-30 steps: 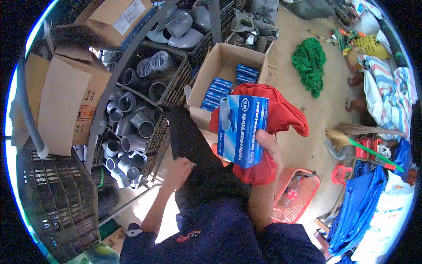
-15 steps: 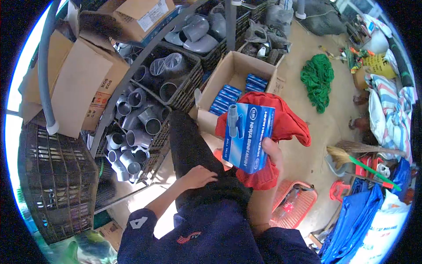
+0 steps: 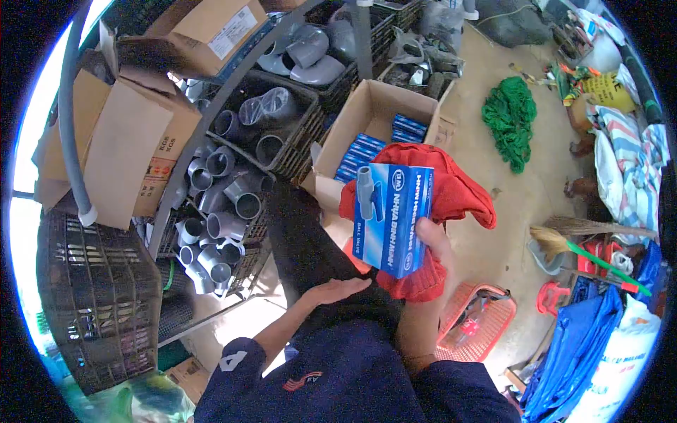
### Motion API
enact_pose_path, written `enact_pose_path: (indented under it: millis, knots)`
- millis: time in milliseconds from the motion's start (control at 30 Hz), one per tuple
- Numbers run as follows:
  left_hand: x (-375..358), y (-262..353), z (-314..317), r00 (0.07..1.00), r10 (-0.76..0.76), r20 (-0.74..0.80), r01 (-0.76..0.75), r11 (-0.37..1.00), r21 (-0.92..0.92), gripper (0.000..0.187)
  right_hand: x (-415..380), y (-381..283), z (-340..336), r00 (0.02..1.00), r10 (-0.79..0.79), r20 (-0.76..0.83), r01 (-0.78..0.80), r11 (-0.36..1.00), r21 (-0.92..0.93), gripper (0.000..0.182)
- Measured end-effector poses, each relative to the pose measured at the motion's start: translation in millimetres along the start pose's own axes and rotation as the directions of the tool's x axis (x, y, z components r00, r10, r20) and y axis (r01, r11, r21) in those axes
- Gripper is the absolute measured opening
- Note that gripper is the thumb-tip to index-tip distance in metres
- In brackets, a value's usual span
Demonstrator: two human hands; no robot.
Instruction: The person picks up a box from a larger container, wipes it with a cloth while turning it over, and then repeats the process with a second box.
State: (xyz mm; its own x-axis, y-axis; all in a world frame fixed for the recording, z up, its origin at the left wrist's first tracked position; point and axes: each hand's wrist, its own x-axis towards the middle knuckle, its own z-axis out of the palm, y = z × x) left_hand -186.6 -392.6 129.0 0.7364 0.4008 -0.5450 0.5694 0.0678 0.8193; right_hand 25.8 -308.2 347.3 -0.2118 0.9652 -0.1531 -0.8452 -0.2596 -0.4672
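Note:
My right hand (image 3: 434, 241) grips a blue and white ball valve box (image 3: 391, 222), its thumb along the box's right edge. A picture of a grey valve is printed on the front. Behind and below the box hangs a red cloth (image 3: 458, 185), bunched around it and against my right hand; the hand's other fingers are hidden. Over my dark trouser leg, my left hand (image 3: 340, 290) lies flat with fingers stretched out, holding nothing. Just beyond the cloth stands an open carton (image 3: 331, 189) with several similar blue boxes (image 3: 361, 155) inside.
Black crates on the left hold grey pipe fittings (image 3: 226, 224). Cardboard boxes (image 3: 141, 134) sit above them. To the right are a red plastic basket (image 3: 493, 326), a green net (image 3: 509, 123), a broom (image 3: 551, 243) and blue tarpaulin (image 3: 571, 352).
My left hand has shifted slightly right along the leg, its fingers straightening from a loose curl. The ball valve box in my right hand has moved slightly left in view.

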Motion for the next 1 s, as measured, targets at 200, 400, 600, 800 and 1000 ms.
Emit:
enact_pose_path:
  millis: [200, 400, 600, 800, 1000]
  knots:
    - [0, 8, -2, 0.999, -0.012, -0.036, 0.018, 0.983, 0.184, 0.065, 8, 2, -3, 0.996, 0.03, 0.083, -0.027, 0.999, -0.038, 0.065]
    - [-31, 55, -13, 0.951, -0.3, -0.073, 0.307, 0.894, 0.325, 0.053, 3, 3, -12, 0.998, 0.07, -0.005, -0.07, 0.991, -0.117, 0.064]
    - [-39, 60, -29, 0.992, -0.123, 0.008, 0.114, 0.942, 0.315, 0.041, 13, 10, -9, 1.0, 0.01, 0.011, -0.008, 0.994, -0.105, 0.062]
    - [-8, 30, -18, 0.998, -0.047, 0.046, 0.026, 0.923, 0.383, 0.042, 10, 4, -2, 0.999, 0.038, -0.028, -0.04, 0.995, -0.092, 0.064]
    - [-3, 35, -20, 0.989, -0.127, -0.08, 0.146, 0.934, 0.325, 0.05, 13, 5, -9, 0.999, 0.03, -0.018, -0.032, 0.995, -0.098, 0.059]
